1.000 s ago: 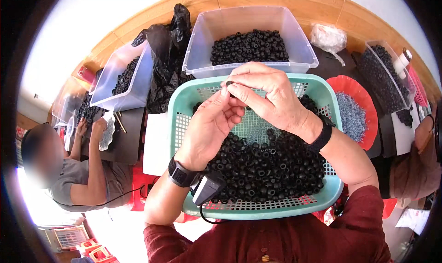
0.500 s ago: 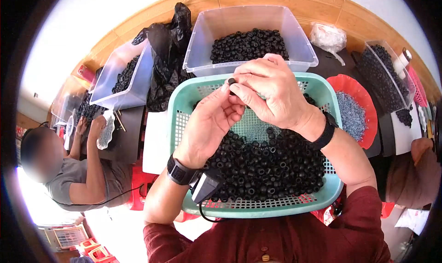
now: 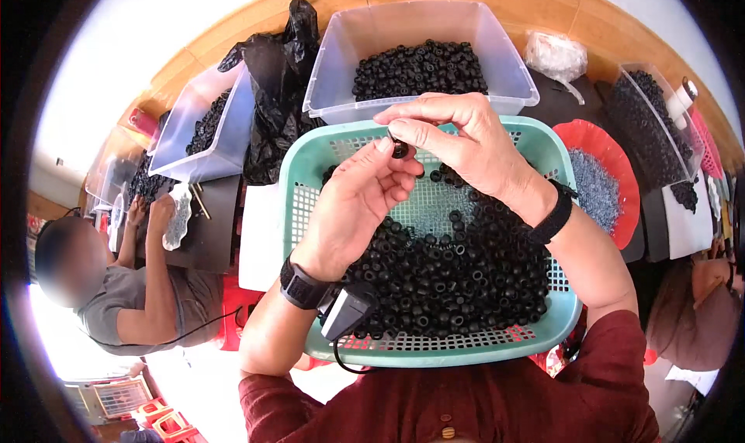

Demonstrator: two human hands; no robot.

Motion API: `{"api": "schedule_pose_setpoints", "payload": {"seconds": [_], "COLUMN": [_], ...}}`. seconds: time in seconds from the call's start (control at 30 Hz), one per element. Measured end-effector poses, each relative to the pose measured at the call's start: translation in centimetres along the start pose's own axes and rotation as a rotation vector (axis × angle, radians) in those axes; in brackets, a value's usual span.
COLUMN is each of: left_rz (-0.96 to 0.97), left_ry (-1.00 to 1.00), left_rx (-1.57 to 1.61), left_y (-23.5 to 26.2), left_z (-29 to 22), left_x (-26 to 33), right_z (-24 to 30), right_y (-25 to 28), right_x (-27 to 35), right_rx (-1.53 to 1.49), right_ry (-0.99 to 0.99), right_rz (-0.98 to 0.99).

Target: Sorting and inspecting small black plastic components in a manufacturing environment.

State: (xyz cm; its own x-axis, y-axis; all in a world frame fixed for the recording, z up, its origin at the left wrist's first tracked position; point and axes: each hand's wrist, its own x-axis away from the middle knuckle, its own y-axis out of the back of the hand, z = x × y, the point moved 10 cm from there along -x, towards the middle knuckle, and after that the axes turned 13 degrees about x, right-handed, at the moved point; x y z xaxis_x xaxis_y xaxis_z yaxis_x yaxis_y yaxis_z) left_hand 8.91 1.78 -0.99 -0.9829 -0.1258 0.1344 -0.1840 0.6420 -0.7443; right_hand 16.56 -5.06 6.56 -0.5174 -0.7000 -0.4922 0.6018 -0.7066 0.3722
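Observation:
Over the green basket (image 3: 434, 358) my hands meet at a small black plastic ring (image 3: 400, 148). My left hand (image 3: 353, 202) pinches it between thumb and fingers, the other fingers curled. My right hand (image 3: 466, 136) reaches over it from the right, fingers stretched out, its thumb tip at the ring's upper edge. Another dark piece shows beside my left fingertips; whether they hold it I cannot tell. Below lies a heap of black plastic rings (image 3: 450, 280), with small grey-blue pieces (image 3: 434, 219) scattered on the basket's mesh floor behind it.
Beyond the basket stands a clear bin (image 3: 334, 63) of black rings. A red bowl (image 3: 632, 187) of grey-blue pieces sits at right, a black plastic bag (image 3: 272, 94) at left. A co-worker (image 3: 147, 303) works at far left; another person (image 3: 691, 319) sits at right.
The fingers of my right hand have straightened out above the ring, where they pinched it before. The ring in my left hand now sits slightly lower and shows more.

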Motion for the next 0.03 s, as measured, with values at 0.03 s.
{"api": "schedule_pose_setpoints", "payload": {"seconds": [0.03], "left_rz": [0.012], "left_ry": [0.003], "left_rx": [-0.005], "left_y": [0.06], "left_z": [0.04], "left_x": [-0.11], "right_z": [-0.16], "right_y": [-0.21], "right_x": [-0.05], "right_rx": [-0.023], "right_ry": [-0.004], "right_rz": [0.039]}}
